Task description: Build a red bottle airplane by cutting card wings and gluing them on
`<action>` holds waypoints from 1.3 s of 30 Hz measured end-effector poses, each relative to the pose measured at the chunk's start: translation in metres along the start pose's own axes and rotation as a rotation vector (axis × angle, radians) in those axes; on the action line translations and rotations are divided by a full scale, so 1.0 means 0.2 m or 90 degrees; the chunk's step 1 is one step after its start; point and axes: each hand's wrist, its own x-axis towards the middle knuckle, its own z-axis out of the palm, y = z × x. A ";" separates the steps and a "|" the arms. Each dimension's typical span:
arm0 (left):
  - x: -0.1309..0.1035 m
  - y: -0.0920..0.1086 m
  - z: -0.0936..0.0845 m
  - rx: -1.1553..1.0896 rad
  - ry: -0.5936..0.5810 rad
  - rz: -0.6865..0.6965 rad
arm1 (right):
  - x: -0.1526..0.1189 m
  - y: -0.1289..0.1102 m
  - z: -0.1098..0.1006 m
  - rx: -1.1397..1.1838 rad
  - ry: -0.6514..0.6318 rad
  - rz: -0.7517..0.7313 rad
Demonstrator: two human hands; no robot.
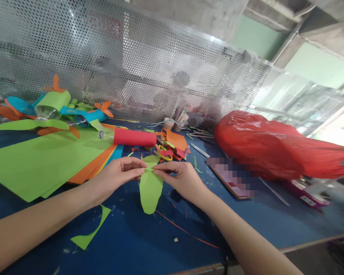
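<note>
Between my two hands is a light green paper cutout [150,193] with a long rounded shape, its lower lobe hanging toward me. My left hand [122,173] pinches its left edge near the narrow middle. On the other side, my right hand [179,175] pinches the same middle between thumb and fingers. Just beyond them lies a plastic bottle wrapped in red paper [134,137], on its side. Yellow-handled scissors [164,153] rest among paper scraps behind the cutout. A curved green offcut [93,231] lies on the table near my left forearm.
Green paper sheets [43,156] cover the left of the blue table [126,244]. Paper-wrapped bottles with propellers [53,101] are piled behind them. A red plastic bag [263,145] and a phone [229,177] lie right. A perforated metal screen [149,61] stands behind.
</note>
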 end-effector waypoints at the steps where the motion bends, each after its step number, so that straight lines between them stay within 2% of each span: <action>1: 0.00 0.00 0.00 -0.018 0.002 -0.008 | 0.00 0.00 0.00 0.026 0.000 0.011; 7: 0.01 0.00 -0.01 -0.037 -0.003 0.009 | 0.02 0.03 0.00 0.126 -0.019 0.022; 14: 0.01 -0.01 -0.01 -0.059 -0.006 0.013 | 0.02 0.04 0.01 0.128 0.009 0.040; 19: 0.01 0.00 0.00 -0.086 -0.004 -0.003 | 0.02 0.03 0.01 0.126 -0.008 0.033; 22: 0.01 0.00 -0.01 -0.105 0.006 -0.027 | 0.03 0.03 -0.02 0.086 0.019 0.060; 25: 0.00 0.00 -0.01 -0.111 0.036 -0.038 | 0.03 0.03 -0.14 -0.088 0.065 0.125; 27: 0.00 0.00 -0.01 -0.114 0.064 -0.036 | 0.00 0.03 -0.24 -0.307 0.003 0.180; 29: 0.01 0.00 -0.01 -0.134 0.085 -0.042 | -0.07 0.02 -0.32 -0.461 -0.130 0.248; 32: 0.02 -0.01 -0.02 -0.165 0.096 -0.066 | -0.20 0.03 -0.36 -0.507 -0.248 0.300; 34: 0.03 -0.01 -0.02 -0.173 0.098 -0.072 | -0.28 0.04 -0.33 -0.482 -0.276 0.251; 39: 0.03 -0.01 -0.02 -0.230 0.101 -0.066 | -0.36 0.11 -0.28 -0.476 -0.235 0.211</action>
